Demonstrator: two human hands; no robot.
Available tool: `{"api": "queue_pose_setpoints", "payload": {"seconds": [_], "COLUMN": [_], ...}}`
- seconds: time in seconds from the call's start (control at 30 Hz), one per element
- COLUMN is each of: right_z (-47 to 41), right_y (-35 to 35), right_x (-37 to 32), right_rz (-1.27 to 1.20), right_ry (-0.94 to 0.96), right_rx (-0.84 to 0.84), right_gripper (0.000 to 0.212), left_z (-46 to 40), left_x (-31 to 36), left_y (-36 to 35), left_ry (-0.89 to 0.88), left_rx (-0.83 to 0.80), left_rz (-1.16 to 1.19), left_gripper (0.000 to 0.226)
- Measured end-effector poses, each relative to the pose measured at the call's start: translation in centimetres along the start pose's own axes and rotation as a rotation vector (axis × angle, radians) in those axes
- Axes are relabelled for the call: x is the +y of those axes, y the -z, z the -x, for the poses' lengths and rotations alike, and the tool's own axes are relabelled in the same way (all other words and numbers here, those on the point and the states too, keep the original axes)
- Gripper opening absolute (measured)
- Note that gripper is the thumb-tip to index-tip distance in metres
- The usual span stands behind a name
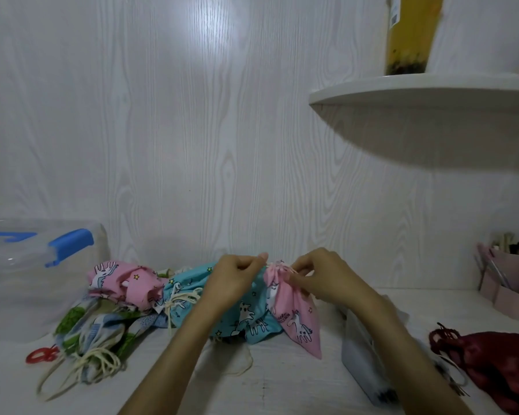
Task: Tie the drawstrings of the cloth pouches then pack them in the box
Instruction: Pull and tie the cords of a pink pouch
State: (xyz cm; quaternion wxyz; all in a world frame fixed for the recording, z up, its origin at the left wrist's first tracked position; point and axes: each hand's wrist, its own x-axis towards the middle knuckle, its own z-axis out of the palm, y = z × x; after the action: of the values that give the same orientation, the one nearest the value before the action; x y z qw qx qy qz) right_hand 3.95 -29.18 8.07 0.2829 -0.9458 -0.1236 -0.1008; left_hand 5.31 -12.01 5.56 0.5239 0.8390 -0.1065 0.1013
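Note:
A pink unicorn-print pouch (297, 319) hangs tilted above the table, its gathered mouth up between my hands. My left hand (237, 272) pinches the drawstring at the left of the mouth. My right hand (318, 272) pinches the string at the right of the mouth. Behind lies a heap of pouches: a blue one (246, 319), another pink one (123, 283) and a green-leaf one (96, 327) with loose cream cords. The clear plastic box (27, 274) with blue latches stands at the far left.
A dark red pouch (498, 360) lies at the right edge. A grey flat object (363, 354) sits under my right forearm. A red ring-shaped item (41, 354) lies at the left. A pink organiser (510, 283) stands at the right. A shelf (426, 94) with a yellow drink cup juts out above.

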Motion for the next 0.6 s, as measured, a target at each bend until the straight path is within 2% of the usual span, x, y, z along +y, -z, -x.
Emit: {"api": "queue_pose_setpoints", "payload": {"seconds": [0.13, 0.27, 0.4, 0.47, 0.6], "right_z": [0.1, 0.4, 0.7, 0.7, 1.2], "right_y": [0.1, 1.7, 3.1, 3.0, 3.7], "right_x": [-1.0, -0.7, 0.2, 0.1, -0.5], "right_rz": [-0.055, -0.265, -0.311, -0.258, -0.160], "right_ry": [0.036, 0.022, -0.039, -0.053, -0.053], "right_rx": [0.093, -0.033, -0.024, -0.086, -0.288], "right_gripper": [0.015, 0.013, 0.008, 0.009, 0.021], "left_z": [0.3, 0.6, 0.6, 0.8, 1.2], "left_x": [0.7, 1.5, 2.2, 2.7, 3.0], "left_y": [0.5, 1.2, 1.2, 1.0, 1.5], "left_ry": [0.052, 0.191, 0.219, 0.191, 0.041], "left_rx": [0.070, -0.029, -0.090, -0.094, -0.086], "left_rz": [0.312, 0.529, 0.816, 0.797, 0.437], "left_gripper": [0.021, 0.021, 0.020, 0.020, 0.023]}}
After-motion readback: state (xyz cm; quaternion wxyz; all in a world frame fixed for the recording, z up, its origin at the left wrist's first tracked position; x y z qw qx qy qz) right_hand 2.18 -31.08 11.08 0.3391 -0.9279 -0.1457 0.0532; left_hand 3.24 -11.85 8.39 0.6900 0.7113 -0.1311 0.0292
